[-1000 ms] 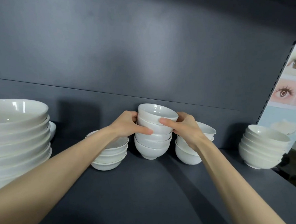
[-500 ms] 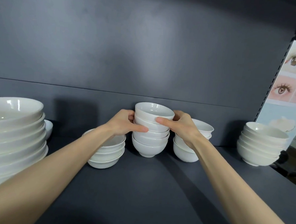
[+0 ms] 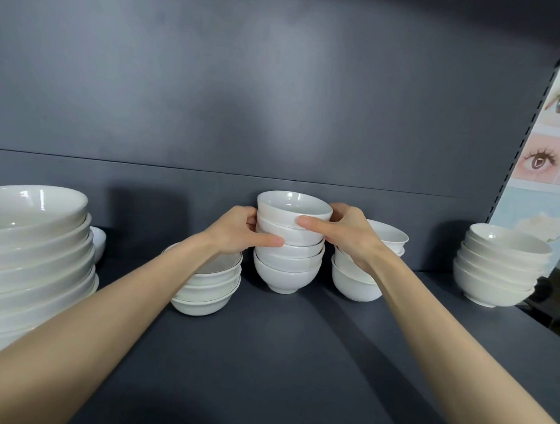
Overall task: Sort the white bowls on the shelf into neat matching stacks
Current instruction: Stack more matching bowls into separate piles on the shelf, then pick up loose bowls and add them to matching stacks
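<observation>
A stack of several small white bowls (image 3: 287, 270) stands at the middle of the dark shelf (image 3: 280, 357). My left hand (image 3: 238, 234) grips its left side, thumb across the front. My right hand (image 3: 345, 233) grips its right side near the top bowl (image 3: 293, 209), thumb on the front. A low stack of shallow bowls (image 3: 209, 289) sits just left, partly hidden by my left forearm. Another small stack (image 3: 359, 281) sits just right, behind my right wrist.
A tall stack of large white bowls (image 3: 29, 257) fills the left end, with a small bowl (image 3: 98, 241) behind it. A stack of medium bowls (image 3: 496, 265) stands at the right end near the shelf edge. A poster of eyes (image 3: 554, 155) hangs beyond.
The hands keep their hold on the middle stack. The view has shifted slightly; the stack and hands sit about where they were.
</observation>
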Motion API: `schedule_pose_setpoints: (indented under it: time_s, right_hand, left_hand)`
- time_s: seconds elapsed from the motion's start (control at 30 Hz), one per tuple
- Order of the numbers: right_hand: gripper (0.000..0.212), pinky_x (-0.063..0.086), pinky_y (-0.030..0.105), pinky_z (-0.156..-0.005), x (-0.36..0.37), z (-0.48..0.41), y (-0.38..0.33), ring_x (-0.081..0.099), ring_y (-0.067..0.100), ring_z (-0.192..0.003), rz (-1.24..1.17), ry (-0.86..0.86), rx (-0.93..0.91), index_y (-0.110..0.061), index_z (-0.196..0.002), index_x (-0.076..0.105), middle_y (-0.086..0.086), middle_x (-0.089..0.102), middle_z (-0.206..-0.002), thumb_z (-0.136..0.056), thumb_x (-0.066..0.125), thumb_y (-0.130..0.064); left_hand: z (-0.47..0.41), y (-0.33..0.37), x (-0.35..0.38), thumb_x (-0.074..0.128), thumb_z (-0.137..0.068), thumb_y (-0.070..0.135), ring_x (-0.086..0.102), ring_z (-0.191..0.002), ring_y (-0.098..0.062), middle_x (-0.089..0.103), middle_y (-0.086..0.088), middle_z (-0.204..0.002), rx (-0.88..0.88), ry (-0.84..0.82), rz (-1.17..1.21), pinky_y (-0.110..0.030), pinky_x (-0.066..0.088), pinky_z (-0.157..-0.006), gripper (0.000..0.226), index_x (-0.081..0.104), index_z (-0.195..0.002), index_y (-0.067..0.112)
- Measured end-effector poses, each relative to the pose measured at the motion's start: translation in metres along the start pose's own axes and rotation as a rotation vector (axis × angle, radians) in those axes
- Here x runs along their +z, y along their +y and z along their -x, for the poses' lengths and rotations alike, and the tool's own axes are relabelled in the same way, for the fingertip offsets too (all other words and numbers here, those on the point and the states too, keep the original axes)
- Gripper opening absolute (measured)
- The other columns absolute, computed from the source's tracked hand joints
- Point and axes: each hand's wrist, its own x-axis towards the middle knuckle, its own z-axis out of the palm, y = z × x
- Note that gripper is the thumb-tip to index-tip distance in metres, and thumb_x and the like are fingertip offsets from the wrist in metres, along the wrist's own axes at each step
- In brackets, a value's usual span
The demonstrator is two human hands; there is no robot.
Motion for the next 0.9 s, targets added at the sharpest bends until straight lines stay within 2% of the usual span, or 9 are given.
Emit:
schedule_pose_setpoints:
  time_s: [0.13, 0.23, 0.3, 0.43, 0.5, 0.6, 0.7, 0.77, 0.9]
  right_hand:
    - [0.051, 0.043, 0.021, -0.063, -0.001, 0.002, -0.002, 0.059, 0.01, -0.074, 0.036, 0.016, 0.015, -0.011, -0.105, 0.064, -0.005, 0.067, -0.087, -0.067, 0.084, -0.038]
    - [0.054, 0.047, 0.027, -0.069, 0.0, 0.006, -0.005, 0.057, 0.011, -0.076, 0.076, 0.023, 0.02, -0.009, -0.105, 0.062, -0.006, 0.063, -0.084, -0.067, 0.084, -0.041]
    - [0.055, 0.052, 0.032, -0.076, 0.0, 0.008, -0.008, 0.058, 0.013, -0.08, 0.103, 0.023, 0.026, -0.008, -0.104, 0.061, -0.006, 0.061, -0.083, -0.067, 0.083, -0.042]
    - [0.061, 0.052, 0.041, -0.088, -0.001, 0.013, -0.017, 0.058, 0.018, -0.088, 0.214, 0.032, 0.018, -0.006, -0.108, 0.057, -0.002, 0.059, -0.09, -0.067, 0.082, -0.045]
    - [0.068, 0.049, 0.043, -0.097, -0.001, 0.017, -0.024, 0.057, 0.023, -0.106, 0.281, 0.039, -0.007, -0.006, -0.124, 0.051, 0.003, 0.059, -0.114, -0.073, 0.08, -0.04]
    - [0.078, 0.039, 0.032, -0.105, -0.004, 0.023, -0.036, 0.045, 0.022, -0.13, 0.387, 0.047, -0.07, -0.008, -0.141, 0.041, 0.001, 0.046, -0.143, -0.078, 0.077, -0.037]
    - [0.066, 0.037, 0.025, -0.094, -0.006, 0.031, -0.047, 0.047, 0.021, -0.127, 0.506, 0.033, -0.146, -0.009, -0.136, 0.048, 0.003, 0.051, -0.138, -0.081, 0.074, -0.034]
    - [0.056, 0.037, 0.025, -0.09, -0.006, 0.039, -0.053, 0.049, 0.023, -0.123, 0.59, 0.026, -0.187, -0.009, -0.132, 0.052, 0.006, 0.056, -0.131, -0.084, 0.071, -0.032]
    - [0.052, 0.042, 0.038, -0.098, -0.003, 0.054, -0.062, 0.046, 0.028, -0.124, 0.725, 0.005, -0.259, -0.012, -0.131, 0.052, 0.009, 0.053, -0.134, -0.086, 0.067, -0.034]
  left_hand:
    - [0.004, 0.005, -0.001, 0.086, -0.067, 0.022, 0.066, -0.107, -0.02, 0.071, -0.004, -0.11, -0.011, -0.013, -0.019, -0.035, 0.049, -0.098, 0.055, 0.063, -0.115, 0.007]
    - [0.007, 0.009, -0.002, 0.085, -0.039, 0.048, 0.067, -0.102, -0.018, 0.072, -0.001, -0.106, -0.014, 0.04, -0.065, -0.037, 0.051, -0.096, 0.081, 0.066, -0.109, 0.012]
    - [0.009, 0.008, -0.002, 0.082, -0.033, 0.053, 0.067, -0.099, -0.017, 0.072, 0.0, -0.103, -0.023, 0.068, -0.097, -0.037, 0.051, -0.094, 0.085, 0.067, -0.106, 0.013]
    - [0.015, 0.015, -0.002, 0.089, -0.055, 0.037, 0.066, -0.097, -0.019, 0.071, -0.003, -0.101, -0.053, 0.098, -0.194, -0.032, 0.052, -0.088, 0.061, 0.066, -0.104, 0.009]
    - [0.018, 0.021, -0.004, 0.086, -0.065, 0.03, 0.064, -0.091, -0.021, 0.071, -0.007, -0.095, -0.048, 0.129, -0.268, -0.035, 0.05, -0.087, 0.047, 0.064, -0.098, 0.003]
    - [0.027, 0.034, -0.011, 0.081, -0.072, 0.026, 0.06, -0.089, -0.02, 0.066, -0.005, -0.086, -0.013, 0.158, -0.393, -0.037, 0.048, -0.089, 0.039, 0.065, -0.099, 0.003]
    - [0.041, 0.048, -0.019, 0.078, -0.076, 0.031, 0.061, -0.099, -0.023, 0.063, -0.001, -0.091, 0.039, 0.151, -0.563, -0.037, 0.048, -0.092, 0.042, 0.064, -0.108, 0.009]
    - [0.052, 0.058, -0.024, 0.074, -0.079, 0.035, 0.058, -0.106, -0.026, 0.064, -0.004, -0.105, 0.073, 0.154, -0.699, -0.039, 0.047, -0.093, 0.046, 0.061, -0.116, 0.012]
    - [0.085, 0.075, -0.032, 0.064, -0.086, 0.04, 0.052, -0.118, -0.029, 0.059, -0.007, -0.128, 0.137, 0.236, -0.936, -0.039, 0.044, -0.095, 0.052, 0.052, -0.13, 0.015]
